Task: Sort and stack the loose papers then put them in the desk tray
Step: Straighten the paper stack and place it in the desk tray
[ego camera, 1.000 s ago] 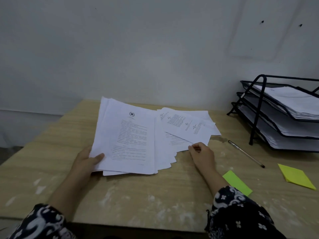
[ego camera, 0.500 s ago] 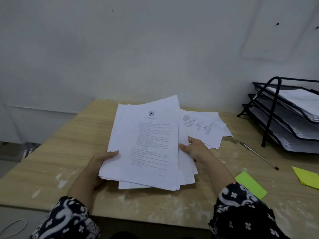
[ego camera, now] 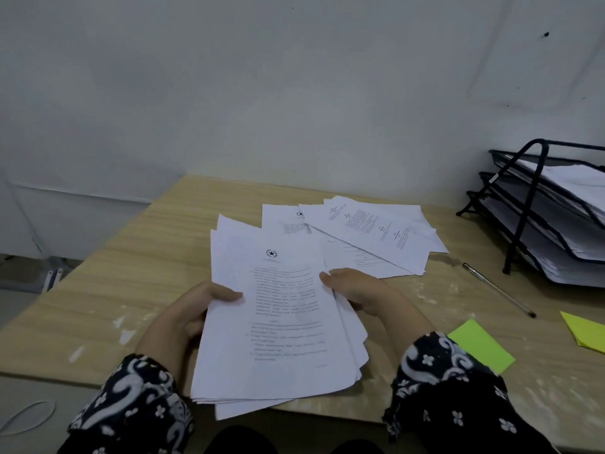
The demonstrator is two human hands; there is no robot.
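A thick bundle of printed white papers point(ego camera: 281, 326) is lifted toward me over the desk's near edge, its sheets fanned and uneven. My left hand point(ego camera: 193, 309) grips its left edge with the thumb on top. My right hand point(ego camera: 357, 290) grips its right edge. Several more loose printed sheets point(ego camera: 370, 234) lie spread on the wooden desk point(ego camera: 131, 273) behind the bundle. The black wire desk tray point(ego camera: 550, 217) with three tiers stands at the far right, each tier holding paper.
A pen point(ego camera: 497, 290) lies on the desk between the loose sheets and the tray. A green sticky note pad point(ego camera: 481, 345) and a yellow one point(ego camera: 586, 332) sit at the right front. A white wall backs the desk; a white cable point(ego camera: 29, 417) lies on the floor.
Both hands have pulled the bundle off the spread pile toward me and raised it. The sheets underneath are now uncovered on the desk. The view has shifted left and down.
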